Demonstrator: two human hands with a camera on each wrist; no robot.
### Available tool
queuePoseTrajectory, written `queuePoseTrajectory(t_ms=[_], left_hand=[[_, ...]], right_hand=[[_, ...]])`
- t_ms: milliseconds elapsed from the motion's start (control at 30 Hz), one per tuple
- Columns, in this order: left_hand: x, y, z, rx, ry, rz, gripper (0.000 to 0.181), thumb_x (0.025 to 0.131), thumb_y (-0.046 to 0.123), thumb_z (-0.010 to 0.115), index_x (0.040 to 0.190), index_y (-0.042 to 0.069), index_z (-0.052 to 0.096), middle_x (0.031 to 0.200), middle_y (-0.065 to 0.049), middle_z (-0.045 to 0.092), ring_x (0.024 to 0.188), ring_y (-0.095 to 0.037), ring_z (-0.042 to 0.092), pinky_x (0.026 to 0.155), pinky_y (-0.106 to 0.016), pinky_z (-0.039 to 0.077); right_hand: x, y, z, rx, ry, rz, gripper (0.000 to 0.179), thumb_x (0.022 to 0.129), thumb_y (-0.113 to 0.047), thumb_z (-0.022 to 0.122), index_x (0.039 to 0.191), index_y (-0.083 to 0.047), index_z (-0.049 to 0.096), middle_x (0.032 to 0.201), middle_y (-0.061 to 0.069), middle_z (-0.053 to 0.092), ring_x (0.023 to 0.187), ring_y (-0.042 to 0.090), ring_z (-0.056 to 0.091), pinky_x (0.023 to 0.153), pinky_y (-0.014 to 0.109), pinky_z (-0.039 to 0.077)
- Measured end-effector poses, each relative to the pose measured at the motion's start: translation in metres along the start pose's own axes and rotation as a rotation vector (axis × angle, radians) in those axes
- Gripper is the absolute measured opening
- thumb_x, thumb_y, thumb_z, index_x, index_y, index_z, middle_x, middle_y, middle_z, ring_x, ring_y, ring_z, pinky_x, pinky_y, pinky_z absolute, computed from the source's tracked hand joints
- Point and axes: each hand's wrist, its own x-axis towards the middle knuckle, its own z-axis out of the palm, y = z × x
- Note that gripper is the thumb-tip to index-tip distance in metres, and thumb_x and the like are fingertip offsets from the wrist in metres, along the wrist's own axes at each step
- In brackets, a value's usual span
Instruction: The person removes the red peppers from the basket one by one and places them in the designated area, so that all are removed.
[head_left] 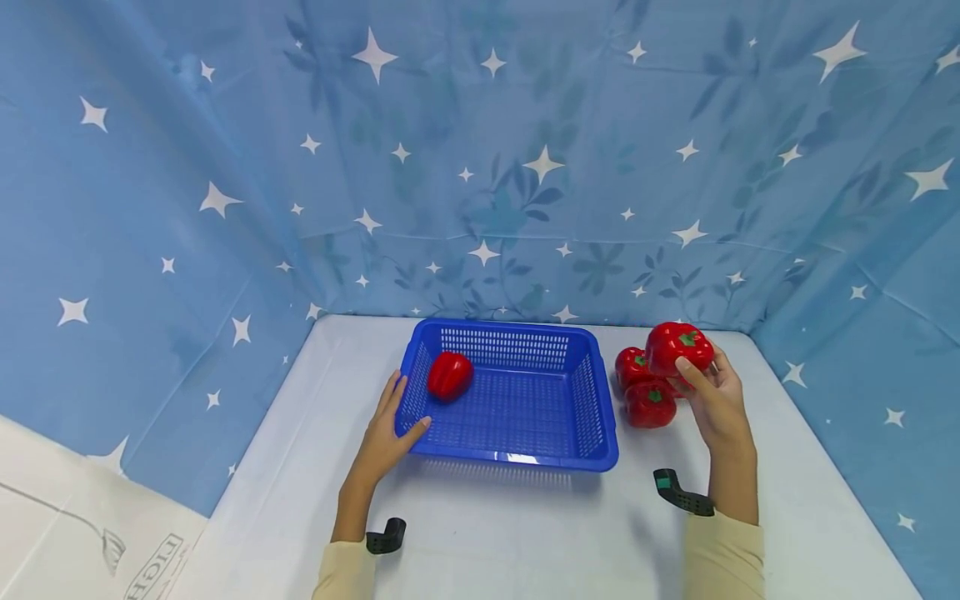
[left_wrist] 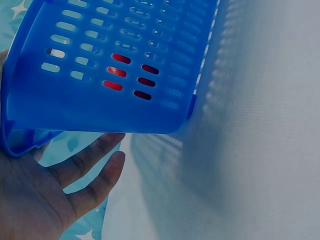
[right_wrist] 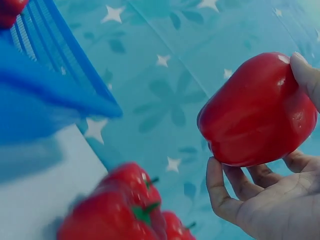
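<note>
A red bell pepper (head_left: 677, 348) with a green stem end is gripped between the thumb and fingers of my right hand (head_left: 718, 398). In the right wrist view the same bell pepper (right_wrist: 257, 112) is lifted above the others. Below it, several more red bell peppers (head_left: 650, 404) are bunched on the table, right of the blue basket (head_left: 517, 457). One red bell pepper (head_left: 450, 376) lies inside the basket near its left wall. My left hand (head_left: 386, 442) is at the basket's left side, thumb over the near left rim, fingers extended along the outside.
A white table (head_left: 495, 533) carries the basket and peppers. Blue curtains (head_left: 465, 200) with white stars rise behind and on both sides. Black wrist mounts (head_left: 682, 496) are worn on both forearms. At lower left is a pale printed sheet (head_left: 82, 525).
</note>
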Motion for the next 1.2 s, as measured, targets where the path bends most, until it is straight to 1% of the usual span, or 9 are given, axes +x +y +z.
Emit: queuePoseTrajectory(t_ms=[133,300,467,600,800,933,1067,1133,1200], left_hand=[[-0.001,0.001,0.000,-0.008,-0.003,0.001,0.089,0.088,0.045,0.064,0.157,0.013,0.019,0.166,-0.003,0.009,0.151,-0.038,0.017,0.111,-0.063,0.029],[-0.001,0.003,-0.001,-0.008,-0.002,-0.002,0.088,0.088,0.044,0.065,0.157,0.014,0.019,0.166,-0.003,0.009,0.151,-0.037,0.017,0.111,-0.062,0.028],[0.000,0.004,-0.002,-0.008,0.002,0.003,0.088,0.089,0.044,0.064,0.157,0.013,0.019,0.166,-0.005,0.010,0.150,-0.038,0.017,0.111,-0.063,0.027],[0.000,0.003,-0.001,-0.008,-0.001,-0.001,0.088,0.088,0.045,0.064,0.157,0.014,0.019,0.166,-0.005,0.009,0.150,-0.038,0.017,0.111,-0.063,0.028],[-0.002,0.003,-0.001,-0.006,-0.002,-0.011,0.088,0.088,0.046,0.064,0.157,0.014,0.018,0.166,-0.003,0.008,0.151,-0.037,0.016,0.111,-0.063,0.028],[-0.001,0.003,-0.001,-0.011,-0.003,-0.022,0.088,0.088,0.046,0.064,0.157,0.015,0.019,0.166,-0.001,0.009,0.151,-0.036,0.016,0.111,-0.062,0.027],[-0.001,0.003,-0.001,-0.014,0.000,-0.019,0.087,0.089,0.045,0.064,0.157,0.014,0.019,0.166,-0.001,0.009,0.151,-0.036,0.016,0.112,-0.062,0.027],[0.000,0.003,-0.001,-0.010,-0.001,-0.015,0.087,0.089,0.045,0.064,0.157,0.014,0.019,0.166,-0.002,0.009,0.151,-0.036,0.016,0.111,-0.062,0.028],[0.000,0.003,-0.001,-0.011,-0.002,-0.013,0.087,0.089,0.045,0.064,0.157,0.014,0.020,0.166,-0.002,0.009,0.151,-0.036,0.016,0.112,-0.062,0.028]], right_hand=[[-0.003,0.001,-0.015,0.027,0.079,0.035,0.069,0.095,-0.010,0.060,0.153,-0.020,0.024,0.142,-0.007,0.036,0.126,0.006,0.037,0.085,0.018,0.056],[-0.004,0.005,-0.028,0.029,0.172,0.088,0.074,0.094,-0.013,0.063,0.154,-0.023,0.022,0.149,-0.007,0.032,0.125,0.004,0.037,0.080,0.016,0.056],[-0.003,0.014,-0.040,0.053,0.230,0.127,0.072,0.093,-0.013,0.064,0.152,-0.025,0.024,0.148,-0.009,0.032,0.121,0.003,0.039,0.076,0.017,0.057],[-0.004,0.023,-0.051,0.042,0.266,0.164,0.069,0.093,-0.014,0.065,0.149,-0.028,0.027,0.146,-0.010,0.033,0.118,0.003,0.040,0.073,0.016,0.057],[-0.007,0.038,-0.065,0.040,0.278,0.231,0.070,0.093,-0.018,0.065,0.150,-0.031,0.025,0.149,-0.011,0.030,0.114,0.003,0.042,0.072,0.016,0.058],[-0.008,0.046,-0.073,0.049,0.278,0.246,0.072,0.093,-0.019,0.065,0.151,-0.031,0.024,0.151,-0.011,0.028,0.113,0.003,0.042,0.072,0.016,0.058],[-0.007,0.053,-0.080,0.048,0.273,0.260,0.073,0.094,-0.019,0.065,0.152,-0.031,0.023,0.153,-0.011,0.026,0.114,0.002,0.041,0.071,0.015,0.057],[-0.008,0.057,-0.084,0.036,0.269,0.279,0.074,0.094,-0.020,0.064,0.153,-0.032,0.022,0.154,-0.012,0.024,0.120,0.003,0.039,0.077,0.018,0.057],[-0.009,0.062,-0.087,0.024,0.258,0.303,0.074,0.095,-0.021,0.063,0.153,-0.034,0.019,0.155,-0.012,0.022,0.130,0.008,0.034,0.090,0.023,0.052]])
